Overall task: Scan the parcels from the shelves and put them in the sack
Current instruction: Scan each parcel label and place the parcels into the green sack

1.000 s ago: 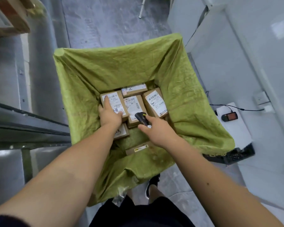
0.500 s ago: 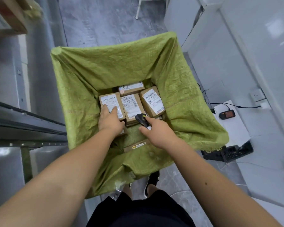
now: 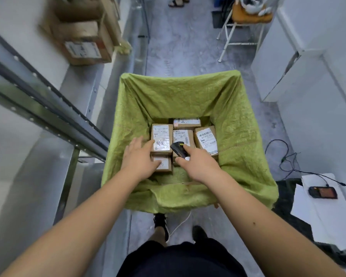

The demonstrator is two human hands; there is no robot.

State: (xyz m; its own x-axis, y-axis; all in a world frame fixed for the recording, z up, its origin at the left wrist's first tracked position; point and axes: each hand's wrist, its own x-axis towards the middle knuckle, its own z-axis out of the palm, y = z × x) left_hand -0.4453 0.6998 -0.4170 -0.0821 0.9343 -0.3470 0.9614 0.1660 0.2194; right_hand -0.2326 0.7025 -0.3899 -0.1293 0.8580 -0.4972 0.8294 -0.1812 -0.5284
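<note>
1. Sack (image 3: pixel 238 124): green, woven, mouth spread wide into a square; I see it from above, standing on the grey floor (image 3: pixel 188 48) between the metal shelving (image 3: pixel 38 100) on my left and white cabinets (image 3: pixel 308 80) on my right
2. Parcels, five visible, all brown cardboard with white labels, at the bottom of the sack:
   - far parcel (image 3: pixel 186 123) against the far wall of the sack
   - left parcel (image 3: pixel 161 136) with handwriting on its label
   - middle parcel (image 3: pixel 183 135) just beside it
   - right parcel (image 3: pixel 206 139) tilted, near the sack's right wall
   - near parcel (image 3: pixel 164 163) below the left one, partly under my hand
3. Left hand (image 3: pixel 139 158): fingers straight and spread, holding nothing; the fingertips touch the near edge of the left parcel, and the thumb lies over the near parcel
4. Right hand (image 3: pixel 197 164): curled round a scanner (image 3: pixel 178 149), black with a yellow band, its head over the middle parcel
5. Shelving, upper level: a larger cardboard box (image 3: pixel 82 41) with a label, blurred
6. Right of the sack: a phone (image 3: pixel 323 192) with a cable plugged in, lying on a white surface (image 3: pixel 316 212)
7. Far end of the floor: a white-framed stool (image 3: pixel 246 23) with an orange cushion
</note>
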